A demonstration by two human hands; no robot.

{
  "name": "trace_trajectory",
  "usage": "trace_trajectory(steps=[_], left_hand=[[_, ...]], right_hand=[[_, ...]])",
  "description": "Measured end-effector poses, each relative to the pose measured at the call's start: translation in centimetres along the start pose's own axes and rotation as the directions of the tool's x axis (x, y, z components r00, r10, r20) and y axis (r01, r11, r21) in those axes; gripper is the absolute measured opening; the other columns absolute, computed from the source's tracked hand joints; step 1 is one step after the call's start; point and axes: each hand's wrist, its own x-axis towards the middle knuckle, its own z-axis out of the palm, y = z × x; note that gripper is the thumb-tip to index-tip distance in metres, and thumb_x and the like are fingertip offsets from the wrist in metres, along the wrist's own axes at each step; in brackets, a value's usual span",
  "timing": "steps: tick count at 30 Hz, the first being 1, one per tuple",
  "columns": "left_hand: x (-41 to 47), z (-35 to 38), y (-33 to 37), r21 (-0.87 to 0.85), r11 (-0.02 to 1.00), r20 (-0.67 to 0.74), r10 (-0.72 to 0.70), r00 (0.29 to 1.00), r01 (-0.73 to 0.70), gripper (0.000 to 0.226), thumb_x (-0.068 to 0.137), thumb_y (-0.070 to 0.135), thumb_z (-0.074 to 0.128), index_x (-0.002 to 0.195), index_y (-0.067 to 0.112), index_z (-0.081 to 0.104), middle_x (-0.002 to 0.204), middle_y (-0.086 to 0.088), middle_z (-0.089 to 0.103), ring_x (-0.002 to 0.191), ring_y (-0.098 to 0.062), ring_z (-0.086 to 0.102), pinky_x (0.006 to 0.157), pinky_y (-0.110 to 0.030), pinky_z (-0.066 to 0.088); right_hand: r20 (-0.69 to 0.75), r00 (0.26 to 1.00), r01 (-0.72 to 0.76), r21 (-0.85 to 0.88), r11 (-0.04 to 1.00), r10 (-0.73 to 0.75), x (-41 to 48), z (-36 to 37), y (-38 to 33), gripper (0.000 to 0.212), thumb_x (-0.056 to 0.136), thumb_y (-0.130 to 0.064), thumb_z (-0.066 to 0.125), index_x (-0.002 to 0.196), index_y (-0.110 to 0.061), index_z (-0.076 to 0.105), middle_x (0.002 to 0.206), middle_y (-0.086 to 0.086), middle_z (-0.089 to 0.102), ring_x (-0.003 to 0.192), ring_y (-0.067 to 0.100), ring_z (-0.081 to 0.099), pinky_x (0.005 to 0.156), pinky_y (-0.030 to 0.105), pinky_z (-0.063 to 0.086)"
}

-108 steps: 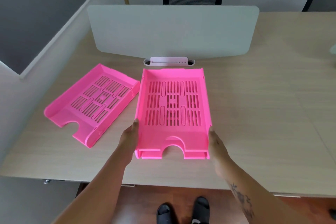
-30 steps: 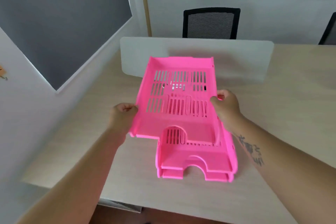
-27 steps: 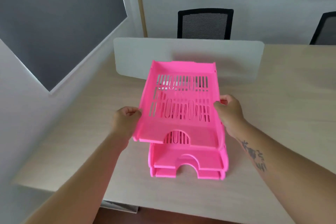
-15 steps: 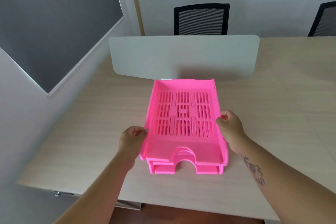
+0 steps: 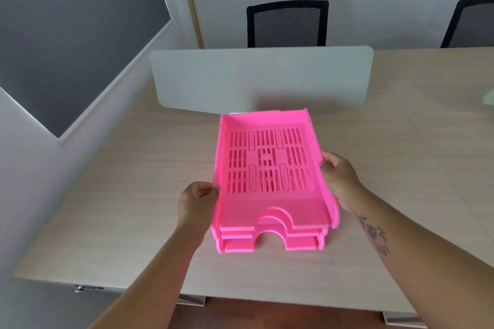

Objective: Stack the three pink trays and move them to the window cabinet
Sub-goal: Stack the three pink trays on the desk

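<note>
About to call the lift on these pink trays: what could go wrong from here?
1. The top tray sits skewed, its front right corner overhanging the two below, so it may slide off when lifted.
2. Both hands, left and right, seem to hold only the top tray's side walls; lifting could leave the lower trays on the desk.

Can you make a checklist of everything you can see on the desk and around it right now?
Surface: pale wood desk, mostly bare.
Job's things: three pink trays nested in one stack on the desk, front edges slightly stepped.
Clutter: white divider panel standing behind the stack.
Grippers: left hand grips the stack's left edge; right hand grips the right edge.
Cables: nothing seen.
Surroundings: two black mesh chairs beyond the desk, grey wall panel at left.
</note>
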Motion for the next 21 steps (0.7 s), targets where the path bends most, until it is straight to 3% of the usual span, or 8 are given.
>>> trace_trajectory(steps=[2,6,9,12,15,18,21], left_hand=[[0.3,-0.4,-0.1,0.004,1.0,-0.006,0.005,1.0,-0.005,0.008,0.091,0.012,0.065,0.09,0.012,0.073,0.087,-0.006,0.077,0.078,-0.025,0.072,0.068,-0.04,0.063],[0.6,-0.3,-0.4,0.016,1.0,0.034,-0.003,0.999,0.003,0.008,0.091,0.016,0.067,0.097,0.012,0.07,0.093,-0.005,0.076,0.086,-0.026,0.073,0.068,-0.035,0.062],[0.8,0.1,-0.6,0.046,0.999,0.044,0.002,0.999,-0.004,0.019,0.093,0.026,0.065,0.105,0.012,0.065,0.103,-0.002,0.072,0.087,-0.019,0.069,0.065,-0.031,0.058],[0.8,-0.4,-2.3,0.034,0.999,0.175,-0.032,0.984,0.026,0.053,0.09,0.058,0.055,0.116,0.013,0.065,0.109,-0.005,0.073,0.097,-0.023,0.07,0.076,-0.036,0.058],[-0.2,-0.8,-4.1,-0.062,0.996,0.348,-0.036,0.937,0.061,0.063,0.091,0.069,0.039,0.116,0.021,0.072,0.108,-0.006,0.077,0.106,-0.027,0.07,0.092,-0.05,0.055],[-1.0,-0.3,-4.5,-0.116,0.989,0.345,-0.048,0.937,0.093,0.069,0.092,0.072,0.031,0.118,0.024,0.072,0.108,-0.006,0.078,0.106,-0.027,0.071,0.093,-0.049,0.055],[-0.7,0.2,-4.0,-0.119,0.984,0.323,-0.089,0.942,0.134,0.079,0.083,0.08,0.031,0.114,0.021,0.073,0.104,-0.008,0.078,0.102,-0.027,0.072,0.087,-0.045,0.056]], right_hand=[[0.008,1.0,0.007,-0.005,1.0,-0.007,0.0,0.3,-0.1,0.037,0.105,-0.008,0.039,0.137,-0.01,0.057,0.111,0.008,0.069,0.087,0.02,0.066,0.072,0.029,0.05],[0.039,0.999,0.013,-0.05,0.999,-0.011,0.3,0.7,-0.4,0.042,0.107,-0.013,0.037,0.148,-0.011,0.046,0.136,0.012,0.062,0.113,0.027,0.061,0.098,0.039,0.05],[0.053,0.999,0.01,-0.069,0.998,-0.007,0.0,0.6,-0.5,0.045,0.108,-0.019,0.035,0.152,-0.014,0.041,0.144,0.012,0.056,0.127,0.031,0.056,0.106,0.043,0.046],[0.079,0.997,-0.015,-0.017,1.0,0.016,-1.2,0.7,0.7,0.042,0.106,-0.033,0.037,0.144,-0.021,0.051,0.126,0.007,0.066,0.118,0.032,0.063,0.101,0.045,0.05],[0.117,0.976,-0.195,0.114,0.974,0.182,-2.1,0.9,3.2,0.046,0.101,-0.048,0.035,0.123,-0.022,0.066,0.11,0.008,0.074,0.104,0.032,0.07,0.099,0.057,0.052],[0.136,0.935,-0.35,0.227,0.909,0.326,-2.8,1.6,4.5,0.053,0.101,-0.054,0.035,0.112,-0.017,0.072,0.104,0.014,0.076,0.097,0.035,0.073,0.092,0.056,0.056],[0.116,0.927,-0.375,0.284,0.882,0.357,-2.9,2.3,4.7,0.058,0.101,-0.058,0.032,0.11,-0.017,0.071,0.104,0.015,0.076,0.091,0.032,0.073,0.089,0.052,0.058]])
